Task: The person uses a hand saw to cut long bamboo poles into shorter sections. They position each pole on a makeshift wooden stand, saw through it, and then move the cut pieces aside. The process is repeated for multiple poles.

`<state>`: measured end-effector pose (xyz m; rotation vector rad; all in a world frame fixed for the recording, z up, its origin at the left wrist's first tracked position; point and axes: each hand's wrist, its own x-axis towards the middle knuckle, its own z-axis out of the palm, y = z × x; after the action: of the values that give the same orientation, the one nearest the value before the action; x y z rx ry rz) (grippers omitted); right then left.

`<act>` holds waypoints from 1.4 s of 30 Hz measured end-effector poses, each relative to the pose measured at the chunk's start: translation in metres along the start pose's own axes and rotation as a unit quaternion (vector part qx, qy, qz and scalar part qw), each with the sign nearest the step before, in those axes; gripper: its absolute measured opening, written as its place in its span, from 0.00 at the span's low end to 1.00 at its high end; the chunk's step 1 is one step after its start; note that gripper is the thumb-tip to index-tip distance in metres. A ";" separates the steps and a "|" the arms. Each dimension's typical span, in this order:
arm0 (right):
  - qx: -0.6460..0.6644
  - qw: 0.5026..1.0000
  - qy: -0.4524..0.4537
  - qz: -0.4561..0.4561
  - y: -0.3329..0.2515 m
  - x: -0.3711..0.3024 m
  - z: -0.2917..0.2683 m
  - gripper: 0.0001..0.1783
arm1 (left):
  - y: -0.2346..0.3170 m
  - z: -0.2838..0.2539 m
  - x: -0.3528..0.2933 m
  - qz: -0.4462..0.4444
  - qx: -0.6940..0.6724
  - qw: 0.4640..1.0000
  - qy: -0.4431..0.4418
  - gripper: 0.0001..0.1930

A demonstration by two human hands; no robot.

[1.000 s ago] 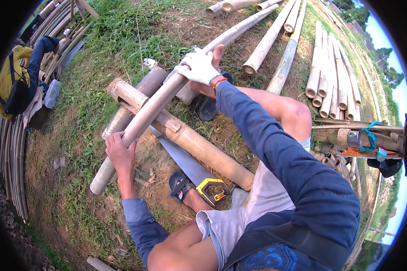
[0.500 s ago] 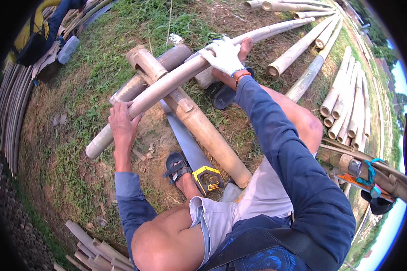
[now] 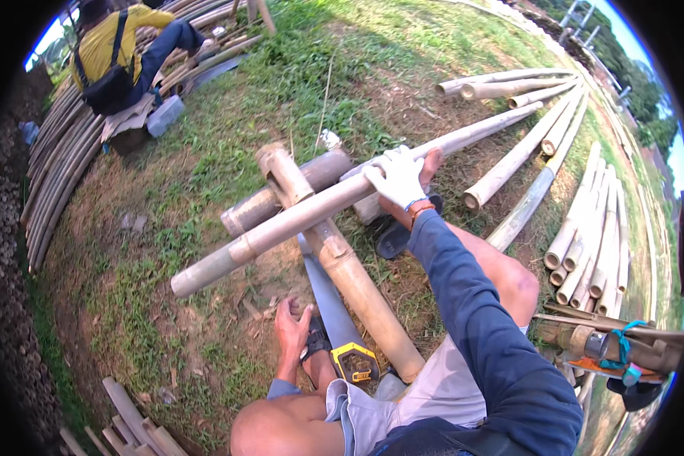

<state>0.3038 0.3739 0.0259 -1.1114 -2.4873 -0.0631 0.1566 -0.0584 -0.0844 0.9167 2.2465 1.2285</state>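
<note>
Bamboo pole (image 3: 277, 234) slants from near left to far right across a thicker bamboo piece (image 3: 365, 296). The bare left hand (image 3: 289, 334) has let go and dropped left of the saw (image 3: 330, 308), empty, fingers loosely parted, leaving only the gloved right hand (image 3: 397, 178), clasped past the pole's middle, to steady it.

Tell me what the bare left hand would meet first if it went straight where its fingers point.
Probably the long round pale-brown bamboo pole that the white-gloved right hand grips; height is hard to judge, so the bare left hand might pass beneath.
</note>
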 end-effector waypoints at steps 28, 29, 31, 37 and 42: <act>0.266 0.954 -0.032 -0.137 -0.123 -0.168 -0.078 0.30 | -0.056 -0.008 -0.008 -0.234 -0.219 0.895 -0.310 0.20; 0.315 0.932 -0.107 -0.140 -0.133 -0.196 -0.092 0.30 | -0.055 -0.011 -0.012 -0.238 -0.231 0.895 -0.299 0.20; 0.316 0.895 -0.252 -0.189 -0.139 -0.250 -0.097 0.29 | -0.040 -0.013 -0.024 -0.242 -0.259 0.892 -0.281 0.19; 0.329 0.830 -0.407 -0.193 -0.139 -0.336 -0.114 0.37 | -0.025 -0.050 -0.059 -0.291 -0.345 0.865 -0.217 0.21; 0.386 0.785 -0.413 -0.254 -0.156 -0.331 -0.133 0.40 | -0.035 -0.101 -0.066 -0.335 -0.349 0.863 -0.143 0.20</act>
<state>0.4353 0.0082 0.0389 -0.0543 -2.9256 1.4314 0.1268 -0.1777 -0.0583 0.0103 1.4699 1.2875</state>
